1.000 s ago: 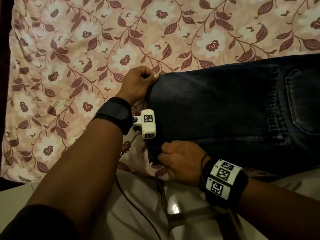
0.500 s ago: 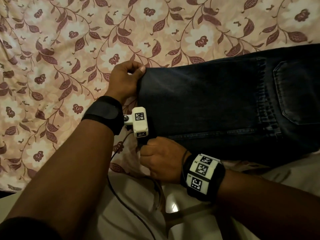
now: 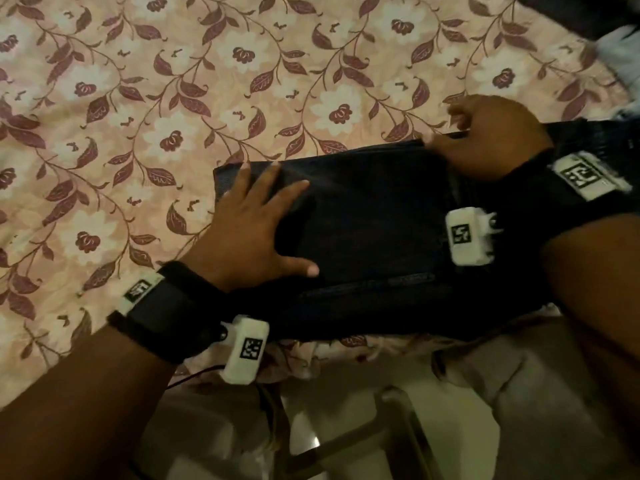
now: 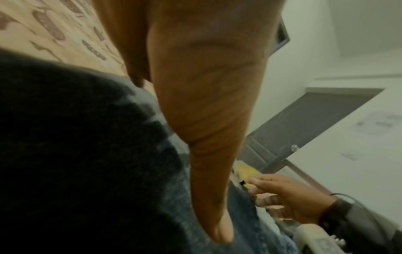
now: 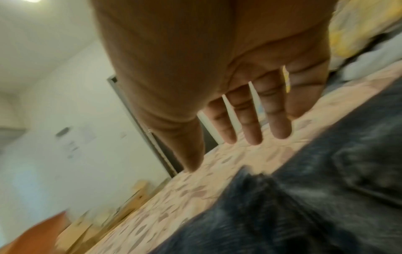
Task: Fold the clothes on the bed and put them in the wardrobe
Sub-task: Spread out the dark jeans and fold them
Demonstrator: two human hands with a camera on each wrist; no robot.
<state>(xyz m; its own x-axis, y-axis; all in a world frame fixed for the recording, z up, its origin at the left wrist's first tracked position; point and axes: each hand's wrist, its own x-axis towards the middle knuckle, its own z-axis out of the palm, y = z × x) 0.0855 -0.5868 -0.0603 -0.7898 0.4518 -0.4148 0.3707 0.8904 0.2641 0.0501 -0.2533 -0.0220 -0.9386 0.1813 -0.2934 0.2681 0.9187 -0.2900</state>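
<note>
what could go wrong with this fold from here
1. The folded jeans lie at the near edge of the bed, so a sideways push might slide them off.
2. Only the flat left hand pins the top layer; lifting it early may let the fold spring open.
3. The right hand has its fingers extended at the far edge, so no grip there.

Jeans (image 3: 374,237): right end cut off by head view edge, partly covered by right hand (image 3: 491,140) and its forearm. Right wrist view motion-blurred; denim detail unreadable. Left hand (image 3: 256,230) fingertips out of frame in left wrist view.
</note>
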